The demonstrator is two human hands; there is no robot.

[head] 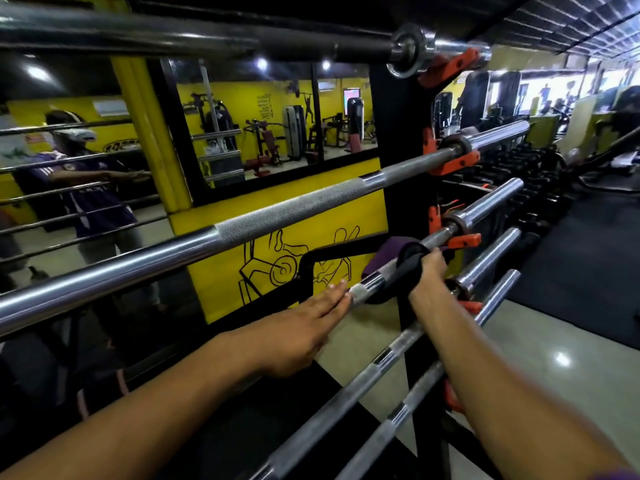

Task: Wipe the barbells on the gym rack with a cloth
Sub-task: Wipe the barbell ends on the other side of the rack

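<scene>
Several chrome barbells lie across a black rack upright (398, 140) on orange hooks (457, 164). My right hand (427, 270) grips a dark purple-and-black cloth (398, 261) wrapped round the third barbell (481, 206) near the upright. My left hand (304, 323) lies flat with straight fingers, its fingertips touching the same bar's knurled part just left of the cloth. A thick knurled barbell (284, 213) runs above my hands, and two more bars (363, 382) slant below my right forearm. The top barbell (207, 39) crosses overhead.
A yellow wall with a black drawing (277, 265) and mirrors (277, 126) stands behind the rack. The mirror at the left shows a person (90, 188). Dumbbell racks (530, 174) and black floor mats (588, 258) lie to the right, beyond a pale tiled floor (540, 368).
</scene>
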